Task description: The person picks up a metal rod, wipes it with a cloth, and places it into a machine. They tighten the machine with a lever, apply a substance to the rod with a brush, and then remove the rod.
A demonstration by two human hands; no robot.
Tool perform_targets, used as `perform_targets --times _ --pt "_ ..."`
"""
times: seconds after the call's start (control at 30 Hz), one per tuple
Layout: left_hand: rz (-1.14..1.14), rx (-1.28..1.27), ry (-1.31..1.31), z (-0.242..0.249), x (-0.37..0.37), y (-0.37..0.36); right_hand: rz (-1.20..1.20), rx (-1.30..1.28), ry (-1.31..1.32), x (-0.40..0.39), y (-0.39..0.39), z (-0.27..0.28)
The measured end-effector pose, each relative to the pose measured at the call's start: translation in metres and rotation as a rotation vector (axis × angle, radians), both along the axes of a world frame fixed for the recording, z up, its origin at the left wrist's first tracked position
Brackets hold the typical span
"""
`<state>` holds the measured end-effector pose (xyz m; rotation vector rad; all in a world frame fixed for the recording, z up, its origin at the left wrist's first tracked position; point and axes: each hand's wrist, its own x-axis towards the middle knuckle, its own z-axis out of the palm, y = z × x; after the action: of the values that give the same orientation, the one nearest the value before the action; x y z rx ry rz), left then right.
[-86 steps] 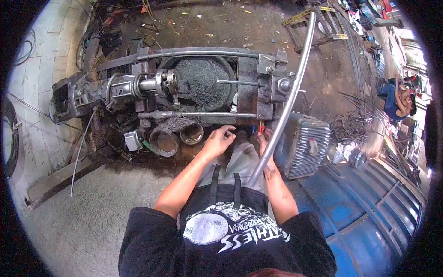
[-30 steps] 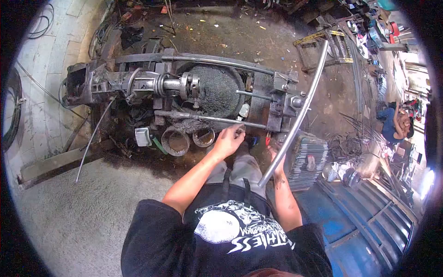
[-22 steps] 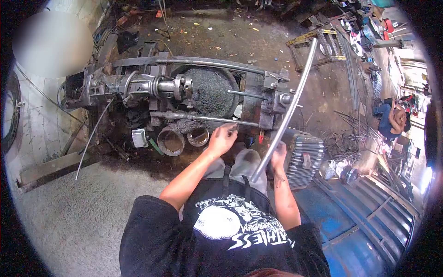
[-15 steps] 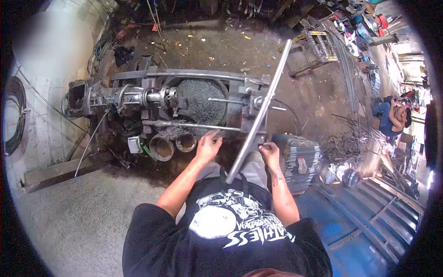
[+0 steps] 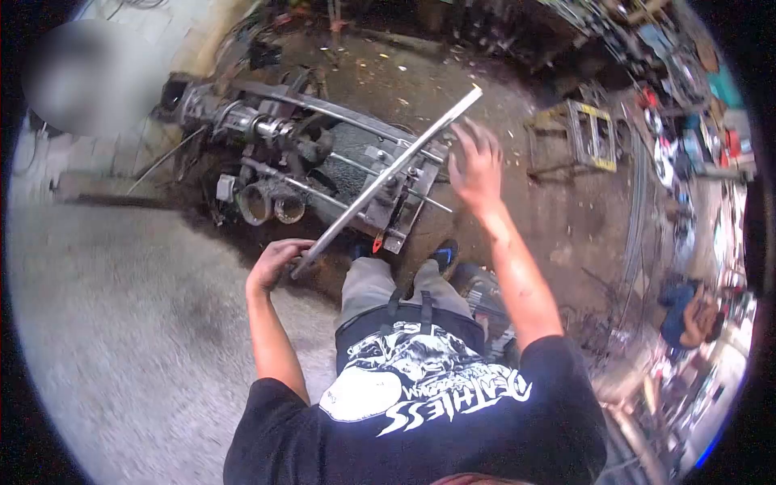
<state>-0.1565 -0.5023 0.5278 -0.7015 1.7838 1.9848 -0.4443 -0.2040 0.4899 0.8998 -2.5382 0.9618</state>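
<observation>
A long metal bar (image 5: pixel 364 202) lies slantwise across the end of a lathe-like machine (image 5: pixel 279 182). My left hand (image 5: pixel 276 263) is at the bar's near end, fingers over it and thumb below, closed around it. Close to the bar's far end is my right hand (image 5: pixel 477 166), with its fingers spread and nothing in them. Under the bar, a thinner rod (image 5: pixel 428 200) sticks out from the machine. An orange-tipped piece (image 5: pixel 377 244) rests at the machine's near corner, by my feet.
Two round metal rings or pipe ends (image 5: pixel 289 207) sit along the machine's near side. A yellow-and-grey metal stand (image 5: pixel 594 133) is on the floor to the right. Another person (image 5: pixel 691 315) is at the far right, near long rods and scattered parts.
My view has turned and I stand further back. My left hand has moved left to the bar's near end; my right hand has reached forward to its far end, fingers spreading.
</observation>
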Motion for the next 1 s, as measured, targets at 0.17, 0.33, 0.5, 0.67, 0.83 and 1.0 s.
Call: perform_targets --times 0.17,0.33,0.5,0.67,0.83,1.0 --pt "-0.170 -1.338 -0.207 0.024 -0.038 0.102 0.440 0.716 0.000 -0.075 -0.052 0.009" --pt "0.062 -1.402 -0.035 0.012 -0.030 0.122 0.476 0.641 0.183 -0.094 -0.041 -0.026" --pt "0.124 -1.374 -0.103 0.006 -0.025 0.136 0.554 0.540 0.309 -0.107 -0.066 -0.028" --pt "0.374 -1.316 -0.213 -0.005 -0.028 0.209 0.880 0.441 0.361 -0.128 -0.129 -0.029" --pt "0.344 -1.562 -0.551 -0.016 -0.040 0.197 0.923 0.348 0.258 -0.127 -0.107 -0.020" --pt "0.265 -1.619 -0.604 -0.015 -0.051 0.122 0.827 0.600 0.065 -0.109 -0.049 0.001"
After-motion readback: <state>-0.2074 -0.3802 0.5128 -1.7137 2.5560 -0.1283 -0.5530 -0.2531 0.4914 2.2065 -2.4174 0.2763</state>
